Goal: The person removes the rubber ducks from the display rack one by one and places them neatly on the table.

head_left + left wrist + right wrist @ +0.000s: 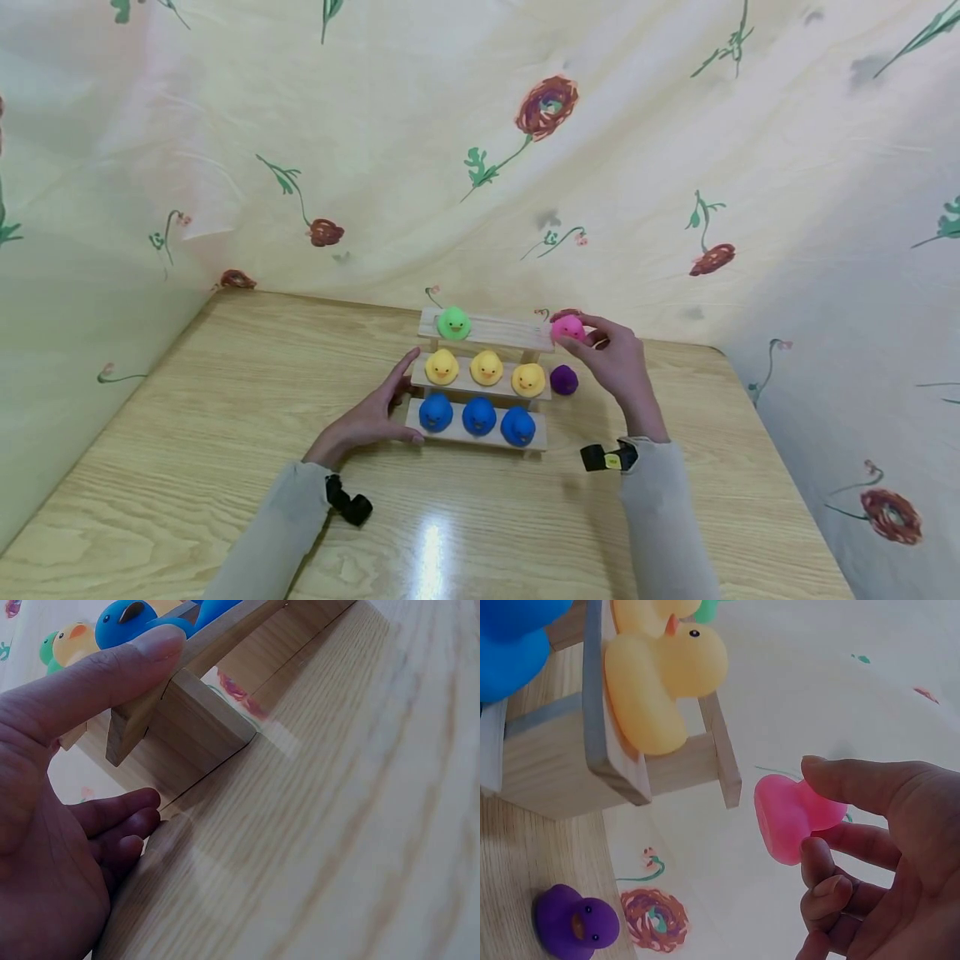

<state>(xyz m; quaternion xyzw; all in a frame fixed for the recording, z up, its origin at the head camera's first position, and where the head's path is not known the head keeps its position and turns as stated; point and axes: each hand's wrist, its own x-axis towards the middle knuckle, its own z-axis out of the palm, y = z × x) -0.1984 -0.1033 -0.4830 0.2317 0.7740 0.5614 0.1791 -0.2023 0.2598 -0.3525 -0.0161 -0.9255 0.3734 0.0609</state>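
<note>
A three-tier wooden shelf stand holds rubber ducks. One green duck sits at the left of its top tier, three yellow ducks on the middle tier, three blue ducks on the bottom tier. My left hand holds the stand's left side, its thumb along the bottom shelf's end and its other fingers bent beside the side panel. By the top tier's right end, my right hand pinches a pink duck between thumb and fingers; in the right wrist view the duck is apart from the shelf.
A purple duck stands on the wooden table, just right of the stand and below my right hand. Behind the stand hangs a flower-patterned cloth, which also closes in both sides of the table.
</note>
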